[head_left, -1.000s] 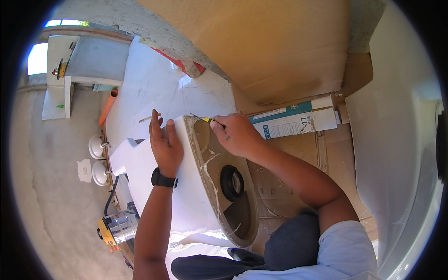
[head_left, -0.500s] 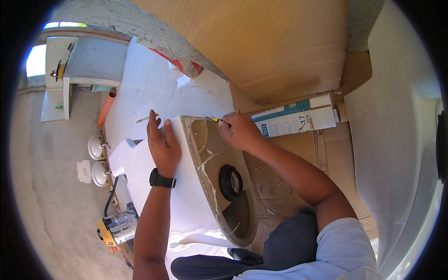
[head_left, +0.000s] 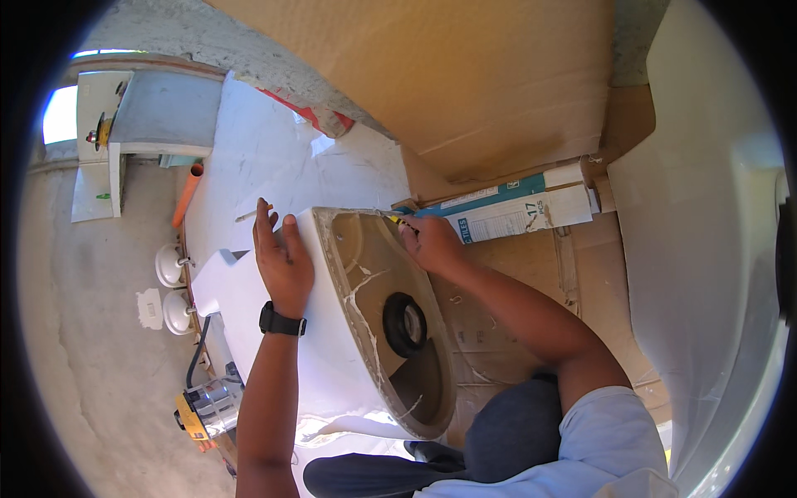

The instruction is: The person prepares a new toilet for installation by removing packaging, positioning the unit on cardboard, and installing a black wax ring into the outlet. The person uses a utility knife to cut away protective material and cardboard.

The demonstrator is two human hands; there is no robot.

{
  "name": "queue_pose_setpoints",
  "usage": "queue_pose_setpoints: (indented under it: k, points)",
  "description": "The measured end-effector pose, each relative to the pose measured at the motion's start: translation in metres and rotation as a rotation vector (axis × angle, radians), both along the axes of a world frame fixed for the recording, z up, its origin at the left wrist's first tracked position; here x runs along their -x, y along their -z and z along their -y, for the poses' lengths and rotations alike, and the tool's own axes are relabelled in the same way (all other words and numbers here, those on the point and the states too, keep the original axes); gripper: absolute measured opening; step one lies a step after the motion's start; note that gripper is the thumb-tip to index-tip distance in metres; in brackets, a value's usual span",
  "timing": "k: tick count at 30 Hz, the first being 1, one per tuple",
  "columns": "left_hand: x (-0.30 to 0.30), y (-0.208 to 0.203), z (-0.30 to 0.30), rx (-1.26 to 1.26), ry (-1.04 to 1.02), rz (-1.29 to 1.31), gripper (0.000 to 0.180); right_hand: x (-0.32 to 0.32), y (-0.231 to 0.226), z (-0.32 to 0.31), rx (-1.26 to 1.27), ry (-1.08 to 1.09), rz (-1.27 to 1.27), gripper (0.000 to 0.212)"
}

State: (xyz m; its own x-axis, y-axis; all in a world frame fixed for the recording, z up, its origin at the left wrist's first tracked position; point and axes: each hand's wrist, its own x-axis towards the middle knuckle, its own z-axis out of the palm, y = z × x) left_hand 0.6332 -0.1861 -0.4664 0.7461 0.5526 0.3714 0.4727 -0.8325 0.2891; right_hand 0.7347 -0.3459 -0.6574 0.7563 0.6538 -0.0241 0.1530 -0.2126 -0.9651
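Observation:
A white ceramic toilet point(head_left: 328, 349) lies tipped over in front of me, its hollow underside turned to the right. Strips of old whitish sealant cling along the base rim. Inside the hollow sits a black rubber ring point(head_left: 393, 325) around the outlet. My left hand point(head_left: 284, 264) lies against the toilet's white side near the top, fingers stretched out. In my right hand point(head_left: 433, 245) is a yellow-and-black utility knife point(head_left: 398, 222), its tip at the upper edge of the base rim. Whether the blade touches the sealant is too small to tell.
Beyond my right hand lies a teal-and-white tile box point(head_left: 523, 212) on cardboard point(head_left: 506, 274). A large cardboard sheet point(head_left: 498, 83) stands behind it. Leftward are an orange pipe point(head_left: 189, 192), a yellow-topped canister machine point(head_left: 207, 405) and a thin pale stick point(head_left: 247, 214).
My right hand and the knife have shifted a little to the right and toward me along the upper rim. My left hand keeps its place on the toilet.

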Motion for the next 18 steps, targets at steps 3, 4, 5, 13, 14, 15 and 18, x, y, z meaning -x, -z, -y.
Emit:
queue_pose_setpoints:
  k: [3, 4, 5, 13, 14, 15, 18]
  points:
    - [-0.001, 0.000, -0.001, -0.017, 0.010, 0.004, 0.056, -0.010, 0.008, 0.002, 0.050, 0.004, -0.032, 0.034]
    - [0.000, 0.000, -0.001, -0.014, 0.009, -0.001, 0.056, -0.010, 0.006, 0.002, -0.099, 0.026, 0.010, 0.034]
    - [0.001, 0.000, -0.001, -0.017, 0.007, -0.004, 0.056, -0.006, 0.001, 0.002, -0.168, 0.035, 0.008, 0.034]
    - [0.000, 0.001, 0.000, 0.012, 0.002, 0.020, 0.056, 0.008, 0.006, -0.001, -0.114, 0.052, -0.041, 0.037]
    - [0.000, 0.001, 0.000, 0.005, 0.002, 0.017, 0.056, 0.004, 0.010, 0.001, -0.096, 0.047, -0.053, 0.036]
    - [0.000, 0.001, 0.000, 0.004, 0.004, 0.018, 0.056, -0.001, 0.012, 0.002, -0.007, 0.025, -0.109, 0.036]
    - [0.000, 0.001, -0.001, -0.014, 0.009, 0.014, 0.055, -0.012, 0.000, 0.002, -0.096, 0.006, -0.037, 0.034]
